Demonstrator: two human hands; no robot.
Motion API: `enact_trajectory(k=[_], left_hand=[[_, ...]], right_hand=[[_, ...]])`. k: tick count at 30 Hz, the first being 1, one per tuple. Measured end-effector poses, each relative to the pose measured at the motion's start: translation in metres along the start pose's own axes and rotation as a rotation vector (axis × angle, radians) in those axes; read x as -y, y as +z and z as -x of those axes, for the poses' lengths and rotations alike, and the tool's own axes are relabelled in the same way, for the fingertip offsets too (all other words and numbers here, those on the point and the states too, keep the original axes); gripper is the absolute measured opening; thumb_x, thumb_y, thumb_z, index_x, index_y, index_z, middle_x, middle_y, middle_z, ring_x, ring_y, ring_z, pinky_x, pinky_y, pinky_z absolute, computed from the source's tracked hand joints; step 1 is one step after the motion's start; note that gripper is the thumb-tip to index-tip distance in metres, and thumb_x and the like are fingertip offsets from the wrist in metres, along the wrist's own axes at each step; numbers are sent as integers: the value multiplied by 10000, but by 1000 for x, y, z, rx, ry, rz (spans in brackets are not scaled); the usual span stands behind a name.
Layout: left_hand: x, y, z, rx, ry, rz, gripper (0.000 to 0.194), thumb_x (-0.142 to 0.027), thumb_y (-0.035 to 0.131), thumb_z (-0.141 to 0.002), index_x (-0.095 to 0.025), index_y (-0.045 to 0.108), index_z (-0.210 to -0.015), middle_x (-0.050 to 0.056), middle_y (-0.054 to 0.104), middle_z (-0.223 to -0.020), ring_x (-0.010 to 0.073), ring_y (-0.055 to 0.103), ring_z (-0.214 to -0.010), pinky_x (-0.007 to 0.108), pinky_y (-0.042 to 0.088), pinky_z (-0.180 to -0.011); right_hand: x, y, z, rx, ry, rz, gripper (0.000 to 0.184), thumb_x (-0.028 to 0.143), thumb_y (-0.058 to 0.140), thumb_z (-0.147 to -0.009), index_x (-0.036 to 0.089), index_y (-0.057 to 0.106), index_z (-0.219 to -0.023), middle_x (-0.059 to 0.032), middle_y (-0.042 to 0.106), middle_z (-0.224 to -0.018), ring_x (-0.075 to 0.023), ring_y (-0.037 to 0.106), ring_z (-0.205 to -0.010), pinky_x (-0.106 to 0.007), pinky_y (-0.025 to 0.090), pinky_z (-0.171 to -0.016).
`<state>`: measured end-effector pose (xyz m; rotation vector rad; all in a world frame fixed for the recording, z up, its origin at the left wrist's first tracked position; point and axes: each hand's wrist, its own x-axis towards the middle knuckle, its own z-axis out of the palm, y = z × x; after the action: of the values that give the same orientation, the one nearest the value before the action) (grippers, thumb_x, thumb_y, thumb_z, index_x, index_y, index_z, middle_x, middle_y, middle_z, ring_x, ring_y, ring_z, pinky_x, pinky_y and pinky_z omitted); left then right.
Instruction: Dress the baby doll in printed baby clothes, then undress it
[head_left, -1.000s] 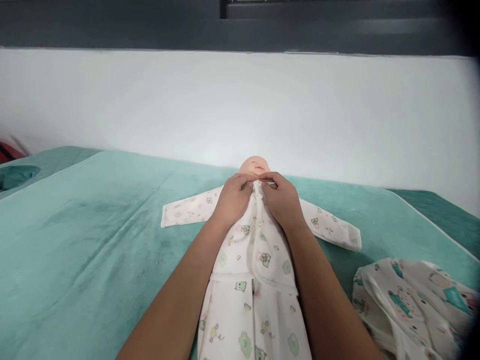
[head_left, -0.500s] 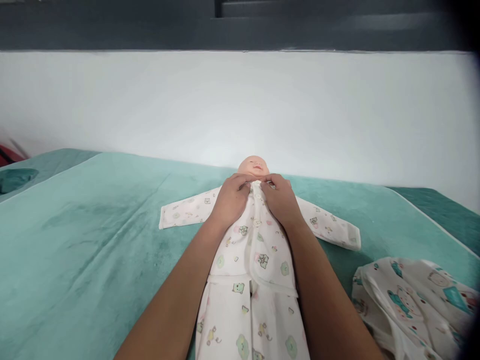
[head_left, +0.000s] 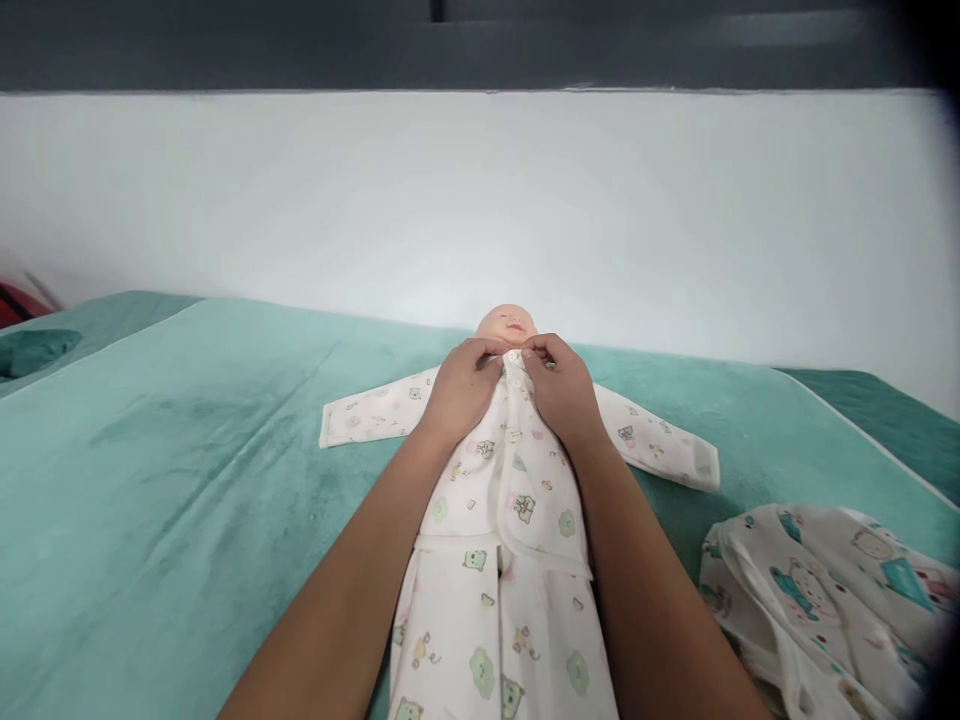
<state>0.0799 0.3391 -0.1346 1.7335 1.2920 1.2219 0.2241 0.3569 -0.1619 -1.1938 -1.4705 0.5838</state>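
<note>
A baby doll (head_left: 508,324) lies on its back on a teal blanket (head_left: 187,440), dressed in a white printed sleepsuit (head_left: 510,500) with its sleeves spread out to both sides. My left hand (head_left: 459,390) and my right hand (head_left: 561,388) sit side by side on the doll's chest just below its chin. Both pinch the front edges of the sleepsuit at the neckline, fingers curled onto the cloth. My forearms run along either side of the doll's body.
A second printed garment (head_left: 825,600) lies crumpled on the blanket at the lower right. A white wall (head_left: 480,200) rises right behind the bed. A darker green cloth (head_left: 34,350) lies at the far left edge.
Both hands stay at the neckline, shifting only slightly upward toward the doll's chin while working the cloth. The doll has not moved.
</note>
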Motion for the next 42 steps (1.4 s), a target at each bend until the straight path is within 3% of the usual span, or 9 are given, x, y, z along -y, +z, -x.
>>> enact_trajectory(k=[8, 15, 22, 25, 28, 31, 39, 42], left_hand=[[7, 1, 0, -49, -68, 51, 152, -286, 601, -832, -231, 711, -923, 19, 742, -1067, 201, 677, -974, 322, 499, -868], [7, 1, 0, -46, -34, 80, 138, -272, 599, -836, -223, 710, -903, 26, 740, -1078, 197, 668, -995, 322, 493, -910], [8, 0, 1, -225, -4, 41, 200, -201, 556, -853, -221, 673, -1015, 37, 699, -1169, 195, 631, -1065, 346, 476, -958], [7, -1, 8, -163, 0, 31, 181, -218, 538, -875, -217, 687, -978, 34, 720, -1085, 194, 642, -1033, 343, 478, -958], [3, -2, 19, -78, 55, -7, 177, -242, 535, -895, -231, 693, -974, 27, 705, -1128, 197, 630, -1077, 343, 469, -985], [1, -4, 29, -15, 138, -45, 175, -242, 532, -911, -245, 696, -972, 19, 672, -1200, 199, 579, -1188, 345, 424, -1059], [3, -12, 42, 66, 156, -70, 225, -320, 515, -954, -302, 718, -1049, -3, 585, -1364, 198, 462, -1337, 359, 336, -1145], [5, -13, 42, 78, 147, -67, 228, -319, 519, -953, -309, 716, -1067, -5, 571, -1384, 200, 448, -1353, 364, 334, -1149]], right_hand=[[1, 0, -1, 27, 2, -23, 110, 270, 523, -860, 219, 621, -869, -14, 652, -862, -191, 572, -827, -340, 418, -800], [1, 0, 1, 65, 1, -131, 130, 280, 555, -850, 224, 636, -934, -14, 670, -929, -180, 595, -863, -334, 440, -825], [2, 3, 2, 24, -9, -217, 197, 308, 595, -822, 224, 623, -998, -7, 640, -879, -161, 566, -778, -306, 448, -751], [5, 2, 4, -34, -11, -155, 172, 319, 570, -840, 219, 638, -963, -8, 635, -876, -157, 540, -740, -310, 440, -741], [11, -2, 9, -81, -48, -54, 160, 335, 559, -862, 217, 662, -890, -22, 651, -933, -179, 561, -846, -324, 429, -821], [16, -7, 20, -44, -51, -41, 181, 351, 554, -877, 214, 667, -841, -22, 667, -931, -191, 576, -901, -322, 423, -847], [15, -22, 52, 51, 68, -79, 258, 313, 617, -824, 266, 679, -1071, -15, 674, -1106, -202, 567, -906, -338, 429, -819], [17, -22, 53, 75, 111, -79, 274, 316, 637, -803, 271, 687, -1069, -20, 675, -1096, -201, 568, -873, -329, 437, -764]])
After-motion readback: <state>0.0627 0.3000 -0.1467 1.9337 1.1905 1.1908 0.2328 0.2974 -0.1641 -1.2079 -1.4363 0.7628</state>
